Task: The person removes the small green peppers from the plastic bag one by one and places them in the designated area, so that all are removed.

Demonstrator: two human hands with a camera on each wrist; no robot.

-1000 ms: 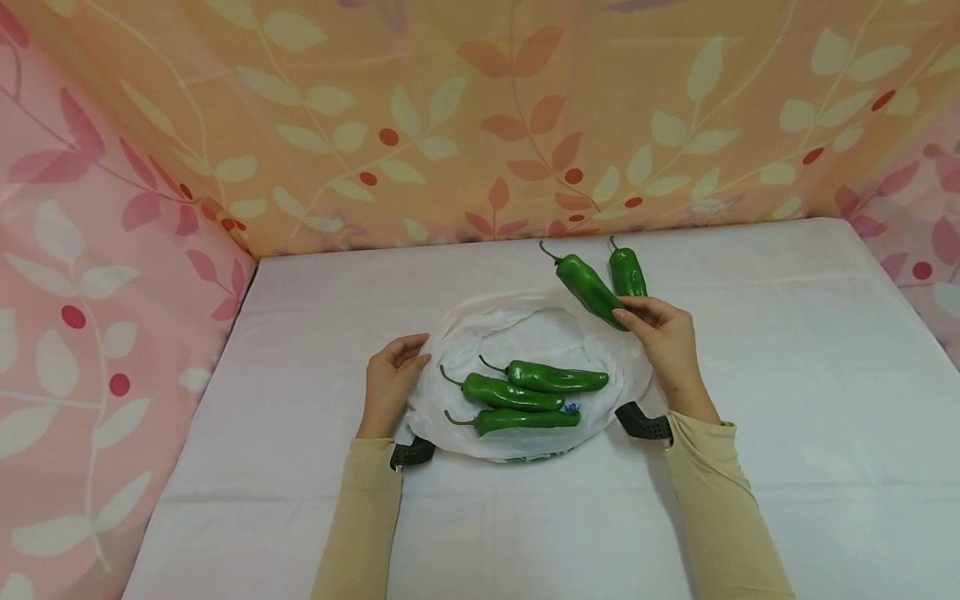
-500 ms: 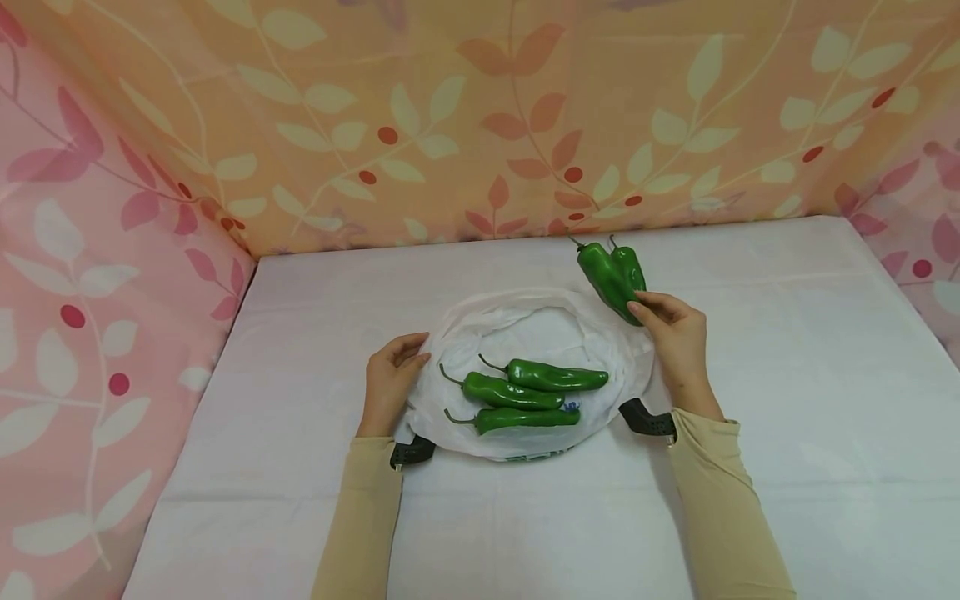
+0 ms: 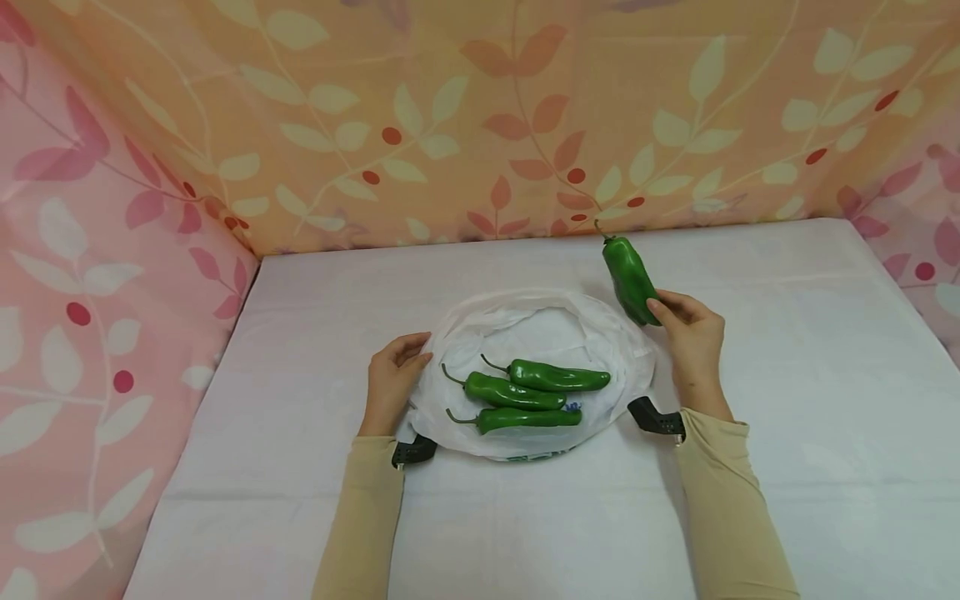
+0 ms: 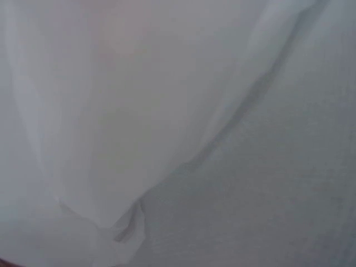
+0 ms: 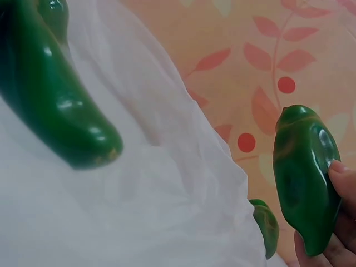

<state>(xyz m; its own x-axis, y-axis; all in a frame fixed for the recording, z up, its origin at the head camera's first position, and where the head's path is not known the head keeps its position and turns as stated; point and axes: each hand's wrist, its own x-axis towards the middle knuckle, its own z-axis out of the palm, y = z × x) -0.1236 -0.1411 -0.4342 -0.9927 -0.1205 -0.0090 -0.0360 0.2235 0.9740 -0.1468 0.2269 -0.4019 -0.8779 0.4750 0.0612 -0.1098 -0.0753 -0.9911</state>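
In the head view my right hand (image 3: 693, 342) pinches a long green pepper (image 3: 628, 279) by its lower end, beyond the bag's far right rim. The pepper tilts with its stem up and away. My left hand (image 3: 392, 379) grips the left rim of a white plastic bag (image 3: 457, 325), thumb and fingers at its edge. Three green peppers, one of them the nearest pepper (image 3: 528, 418), lie in the open bag. The right wrist view shows another pepper (image 5: 266, 228) beyond the bag, behind the held one; in the head view it is hidden. The left wrist view is mostly blurred bag.
A white cloth (image 3: 525, 533) covers the table. Behind it stands an orange leaf-patterned curtain (image 3: 450, 125), with a pink patterned curtain (image 3: 75, 275) at the left. Dark wrist devices, such as the right one (image 3: 654, 417), sit below each hand.
My right hand has carried its pepper to the right, away from above the bag, and it now covers the pepper behind. My left hand and the bag have stayed put.
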